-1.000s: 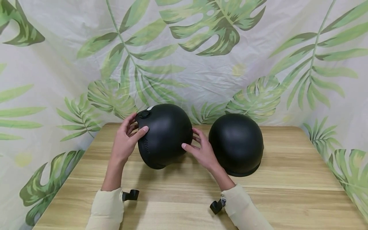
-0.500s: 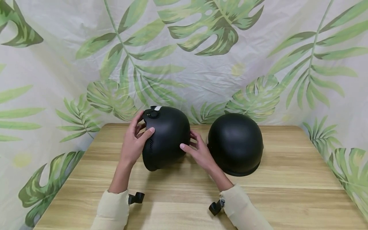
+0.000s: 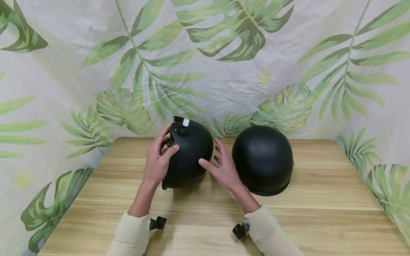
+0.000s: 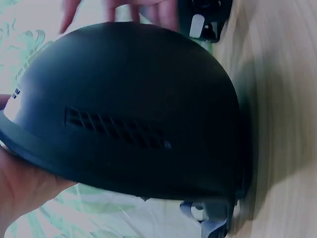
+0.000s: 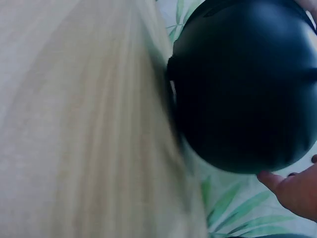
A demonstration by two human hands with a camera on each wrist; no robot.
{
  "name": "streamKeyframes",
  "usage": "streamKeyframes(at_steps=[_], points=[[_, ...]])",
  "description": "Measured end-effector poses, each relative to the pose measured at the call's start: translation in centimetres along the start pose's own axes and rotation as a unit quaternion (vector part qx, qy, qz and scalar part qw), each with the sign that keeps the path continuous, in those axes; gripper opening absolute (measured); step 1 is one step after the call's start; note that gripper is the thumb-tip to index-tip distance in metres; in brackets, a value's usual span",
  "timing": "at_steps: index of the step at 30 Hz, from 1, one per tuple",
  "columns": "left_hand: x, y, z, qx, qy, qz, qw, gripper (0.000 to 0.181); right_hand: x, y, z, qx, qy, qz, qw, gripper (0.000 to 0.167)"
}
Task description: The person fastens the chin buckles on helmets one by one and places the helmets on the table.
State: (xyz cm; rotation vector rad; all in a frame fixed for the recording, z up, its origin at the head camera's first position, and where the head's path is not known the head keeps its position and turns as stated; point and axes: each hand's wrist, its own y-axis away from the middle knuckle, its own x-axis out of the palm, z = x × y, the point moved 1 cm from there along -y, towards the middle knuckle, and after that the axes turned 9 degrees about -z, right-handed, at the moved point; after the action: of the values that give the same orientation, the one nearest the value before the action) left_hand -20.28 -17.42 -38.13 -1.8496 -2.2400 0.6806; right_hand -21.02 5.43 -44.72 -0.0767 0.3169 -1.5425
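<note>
At left, I have my left grip [image 3: 156, 163], a bare hand, holding the rim of a tilted black helmet [image 3: 193, 153], left of centre at the far part of the wooden bench [image 3: 198, 217]. My right grip [image 3: 225, 170] is wide, beside its right side. Farther right, a second helmet [image 3: 262, 160] sits dome up.

I hold a vented black helmet [image 4: 138, 69] by its rim with the left-hand grip [image 4: 32, 186]. The right-hand grip [image 4: 119, 10] is at its crown, contact unclear; a second helmet [image 4: 218, 14] partly shows on the right. Leaf-print cloth [image 4: 111, 215] hangs far behind the tabletop [image 4: 290, 104].
</note>
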Motion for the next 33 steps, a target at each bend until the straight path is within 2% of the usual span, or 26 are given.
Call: streamKeyframes(at_steps=[3, 5, 10, 17, 24, 29, 33], points=[[0.8, 0.4, -0.3, 0.02, -0.016, 0.011, 0.9996, 0.067, 0.0, 0.0, 0.5, -0.024, 0.025, -0.01, 0.9994, 0.095], [1.2, 0.6, -0.4, 0.031, -0.029, 0.015, 0.999, 0.068, 0.1, 0.0, 0.5, -0.023, 0.024, -0.009, 0.9994, 0.094], [1.7, 1.0, -0.3, 0.051, -0.038, 0.02, 0.9978, 0.069, 0.2, 0.1, 0.1, -0.008, -0.013, 0.0, 0.9999, 0.091], [1.9, 1.0, -0.4, 0.067, -0.038, 0.032, 0.9965, 0.067, 0.0, -0.1, 0.0, -0.003, -0.046, 0.009, 0.9989, 0.087], [1.0, 0.5, -0.1, 0.051, -0.025, 0.039, 0.9977, 0.061, -1.1, -0.3, 0.6, 0.004, -0.041, 0.003, 0.9991, 0.086], [-0.4, -0.1, 1.2, 0.028, -0.04, 0.022, 0.9986, 0.06, -2.3, -0.5, 1.3, -0.018, 0.007, -0.029, 0.9994, 0.083], [-1.4, -0.6, 2.2, 0.002, -0.057, 0.011, 0.9983, 0.061, -3.1, -0.7, 2.1, -0.04, 0.059, -0.057, 0.9958, 0.078]])
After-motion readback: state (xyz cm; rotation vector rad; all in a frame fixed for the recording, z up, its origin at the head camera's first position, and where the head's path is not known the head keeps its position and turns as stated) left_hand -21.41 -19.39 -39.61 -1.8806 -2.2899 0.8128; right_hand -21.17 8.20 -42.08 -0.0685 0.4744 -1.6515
